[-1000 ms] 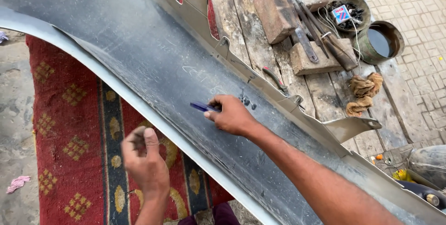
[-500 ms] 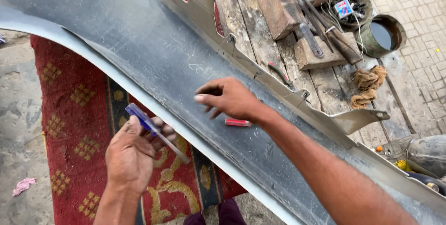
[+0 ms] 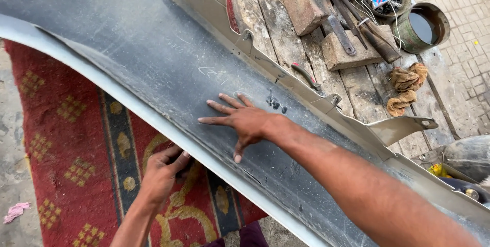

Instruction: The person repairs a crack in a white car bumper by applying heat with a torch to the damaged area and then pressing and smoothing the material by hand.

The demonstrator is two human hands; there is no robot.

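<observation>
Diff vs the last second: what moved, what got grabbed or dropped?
The right hand let go of the blue pen and now lies flat, fingers spread, on the long grey car body panel. The left hand took the pen, then dropped to the panel's lower edge; the pen is out of sight. Panel, red patterned rug and wooden bench tools stayed put.

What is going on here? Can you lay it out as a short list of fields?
Setting: grey car body panel lying over a red patterned rug
Right hand: flat on the panel, fingers spread
Left hand: at the panel's lower edge, fingers curled under it; whether it holds anything cannot be told
Nearby: wooden boards with hand tools, rags, a round tin of dark liquid
</observation>
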